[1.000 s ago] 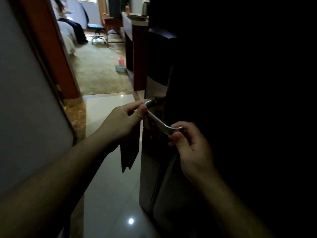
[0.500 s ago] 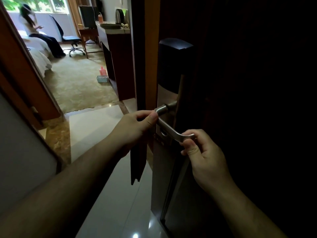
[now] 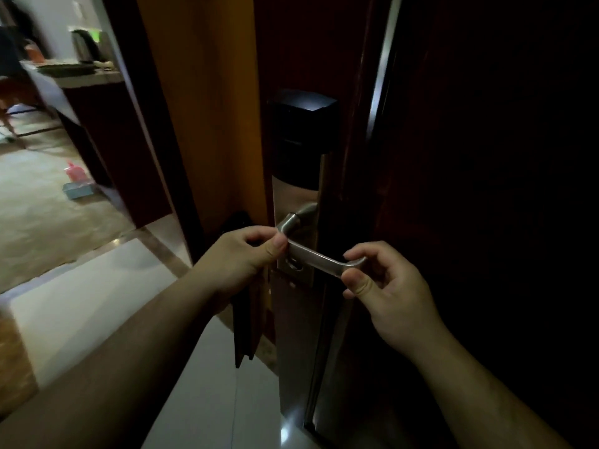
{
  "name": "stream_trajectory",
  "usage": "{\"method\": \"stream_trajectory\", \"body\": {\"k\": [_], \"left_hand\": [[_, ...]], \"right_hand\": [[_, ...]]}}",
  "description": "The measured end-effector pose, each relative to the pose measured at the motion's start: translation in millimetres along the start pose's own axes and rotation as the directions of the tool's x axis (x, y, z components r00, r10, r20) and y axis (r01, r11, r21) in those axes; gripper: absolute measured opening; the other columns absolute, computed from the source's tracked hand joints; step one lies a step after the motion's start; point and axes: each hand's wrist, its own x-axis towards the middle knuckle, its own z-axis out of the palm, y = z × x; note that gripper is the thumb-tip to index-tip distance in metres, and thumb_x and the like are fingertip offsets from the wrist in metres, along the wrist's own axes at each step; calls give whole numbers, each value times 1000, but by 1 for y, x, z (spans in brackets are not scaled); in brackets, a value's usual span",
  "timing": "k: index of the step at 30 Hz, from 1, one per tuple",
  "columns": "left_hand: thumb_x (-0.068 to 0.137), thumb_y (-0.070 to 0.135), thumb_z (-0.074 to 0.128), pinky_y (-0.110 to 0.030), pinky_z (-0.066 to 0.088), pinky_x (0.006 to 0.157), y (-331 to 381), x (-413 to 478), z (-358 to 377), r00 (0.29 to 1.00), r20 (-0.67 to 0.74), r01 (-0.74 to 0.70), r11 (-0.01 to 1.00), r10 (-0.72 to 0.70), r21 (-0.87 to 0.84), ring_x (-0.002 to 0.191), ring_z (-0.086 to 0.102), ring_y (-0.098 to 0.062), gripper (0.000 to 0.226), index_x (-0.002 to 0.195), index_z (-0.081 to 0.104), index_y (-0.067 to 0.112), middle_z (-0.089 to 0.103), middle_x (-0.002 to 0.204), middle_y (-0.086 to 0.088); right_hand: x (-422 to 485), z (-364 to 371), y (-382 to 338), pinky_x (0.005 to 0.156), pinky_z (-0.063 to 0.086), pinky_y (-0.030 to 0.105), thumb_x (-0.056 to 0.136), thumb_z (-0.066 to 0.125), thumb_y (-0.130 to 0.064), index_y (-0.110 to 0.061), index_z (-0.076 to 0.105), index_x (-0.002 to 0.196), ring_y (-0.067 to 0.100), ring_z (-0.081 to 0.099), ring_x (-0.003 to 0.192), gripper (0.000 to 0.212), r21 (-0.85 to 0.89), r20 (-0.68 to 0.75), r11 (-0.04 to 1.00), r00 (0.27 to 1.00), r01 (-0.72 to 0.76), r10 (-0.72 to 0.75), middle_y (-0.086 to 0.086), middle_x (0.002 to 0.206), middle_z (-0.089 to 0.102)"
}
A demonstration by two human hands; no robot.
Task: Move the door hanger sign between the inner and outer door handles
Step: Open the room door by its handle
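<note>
The left hand point(image 3: 246, 257) curls round the top of the dark door hanger sign point(image 3: 249, 322), its thumb pressed at the neck of the steel lever handle point(image 3: 319, 256). The sign hangs edge-on just beside the door edge point(image 3: 207, 124). The right hand point(image 3: 389, 286) pinches the lever's free end between thumb and forefinger.

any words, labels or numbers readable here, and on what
None can be read.
Door hanger sign: edge-on in the left hand, face hidden.
Lock plate: dark, nothing legible.
Door handle: bare metal.
Kettle and pink bottle: too blurred.
</note>
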Motion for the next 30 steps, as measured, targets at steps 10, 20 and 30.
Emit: {"method": "stream_trajectory", "body": {"k": [10,20,30], "left_hand": [[83,54,61,-13,42,47,-8,13,-11,977,187,-104,994,104,-9,59,57,-2,34,104,70,28,59,70,14],[86,54,61,-17,43,51,-5,2,-8,983,159,-80,995,89,-62,65,53,-7,40,102,69,18,57,74,6],[84,67,53,-29,50,69,2,-32,2,998,47,37,997,-33,-71,91,57,-11,58,112,65,18,61,104,4]], "right_hand": [[-25,31,-20,69,56,22,87,68,-24,-36,63,99,14,67,79,18,-86,-413,979,901,-187,136,-4,84,65],[-29,45,-34,62,50,16,90,63,-40,-27,62,112,6,69,76,26,-71,-521,930,809,-360,273,-1,87,72],[-47,45,-32,70,55,24,91,61,-45,-24,67,103,6,66,67,26,187,-469,918,789,-350,397,-1,85,72]]}}
